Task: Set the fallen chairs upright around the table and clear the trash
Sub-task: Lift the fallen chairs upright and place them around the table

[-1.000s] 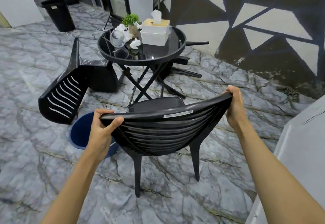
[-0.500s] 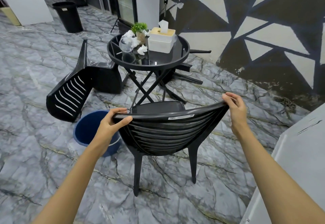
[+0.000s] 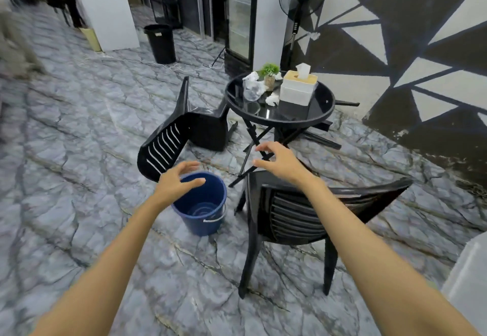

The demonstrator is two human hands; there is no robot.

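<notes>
A black plastic chair (image 3: 297,217) stands upright on its legs in front of the round black table (image 3: 320,114). My left hand (image 3: 174,185) hovers open over the rim of a blue bucket (image 3: 203,209), holding nothing. My right hand (image 3: 279,161) is open in the air above the chair's left side, apart from it. A second black chair (image 3: 181,132) lies tipped on its side left of the table. Crumpled white tissues (image 3: 272,98) and a clear plastic cup (image 3: 251,91) lie on the tabletop. Legs of a third fallen chair (image 3: 324,139) stick out behind the table.
On the table also stand a tissue box (image 3: 297,89) and a small potted plant (image 3: 269,72). A black trash bin (image 3: 160,43) is far back, a standing fan (image 3: 300,0) by the painted wall, a white cabinet (image 3: 466,277) at right. A cable (image 3: 163,65) runs across the floor.
Both hands have let go of the upright chair's backrest and moved forward and left, open. The view has swung left, showing more of the floor and the blue bucket.
</notes>
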